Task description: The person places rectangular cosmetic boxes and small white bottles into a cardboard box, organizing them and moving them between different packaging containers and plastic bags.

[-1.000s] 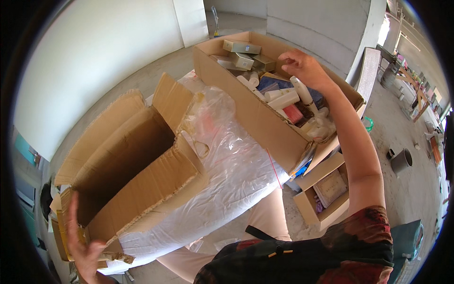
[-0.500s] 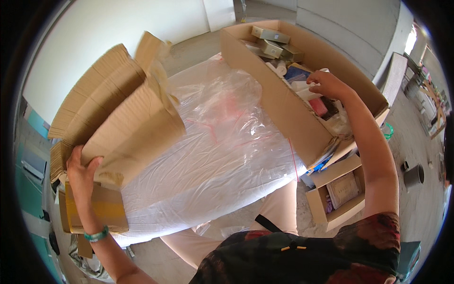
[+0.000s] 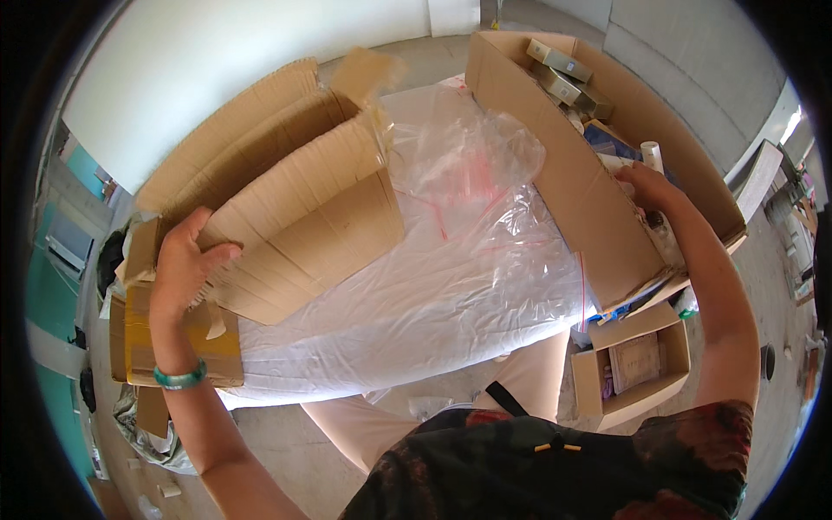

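Fabric, white and wrinkled (image 3: 347, 334), covers the broad raised surface in front of your knees. At its right side stands the long open brown cardboard box (image 3: 563, 178), with small goods inside. Across from it, on the left, is the crumpled open brown cardboard box (image 3: 308, 234) that you are handling; its mouth faces up and away from you, and whether its base lies flat cannot be told. Clear plastic bags with red edges (image 3: 468, 165) spread between the two boxes. Below the long box's near end sits a smaller open brown carton (image 3: 588, 386), and below your left hand (image 3: 182, 264) is a brown box with yellow tape (image 3: 224, 354).

Your left hand grips the crumpled box at its near left edge, thumb pressed on the outer face, fingers over the rim. Your right hand (image 3: 656, 188) reaches down into the long box, its fingers bent and partly hidden by the wall, so you cannot tell whether they hold anything. Pale rectangular packet (image 3: 637, 360) lies in the smaller carton. Small grey-gold boxes (image 3: 559, 61) are heaped at the long box's far end. White cylindrical container (image 3: 652, 156) stands just beyond your right hand. Green bangle (image 3: 180, 375) circles your left wrist.
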Tool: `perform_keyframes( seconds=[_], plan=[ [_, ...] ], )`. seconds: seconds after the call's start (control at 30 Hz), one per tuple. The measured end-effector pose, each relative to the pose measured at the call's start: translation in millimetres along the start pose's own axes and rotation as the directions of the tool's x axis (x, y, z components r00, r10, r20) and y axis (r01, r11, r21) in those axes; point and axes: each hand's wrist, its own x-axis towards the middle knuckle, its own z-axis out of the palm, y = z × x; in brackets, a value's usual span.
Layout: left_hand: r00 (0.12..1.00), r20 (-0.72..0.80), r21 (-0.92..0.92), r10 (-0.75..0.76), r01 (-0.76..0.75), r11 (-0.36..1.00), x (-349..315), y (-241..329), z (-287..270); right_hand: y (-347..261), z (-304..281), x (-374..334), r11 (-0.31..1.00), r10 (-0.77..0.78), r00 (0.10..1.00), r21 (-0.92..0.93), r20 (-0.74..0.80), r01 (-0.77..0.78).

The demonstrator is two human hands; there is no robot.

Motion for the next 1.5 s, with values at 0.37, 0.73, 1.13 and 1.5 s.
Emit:
perform_keyframes(
  seconds=[0.37,0.73,1.13,1.5],
  plan=[
    [0.970,-0.150,0.247,0.190,-0.150,0.958,-44,16,-2,28,18,16,0.998,0.005,1.000,0.064,0.000,-0.005],
    [0.771,-0.476,0.101,0.422,-0.429,0.898,-81,78,74,19,-5,3,0.958,0.073,0.991,0.268,0.109,-0.100],
    [0.919,0.094,-0.027,0.382,-0.381,0.924,-120,-12,268,19,1,17,0.999,-0.012,0.983,0.041,0.182,0.005],
    [0.934,0.216,-0.074,0.285,-0.276,0.958,-134,-16,275,-6,6,-10,0.991,0.007,0.999,0.135,-0.039,-0.002]
  ],
)
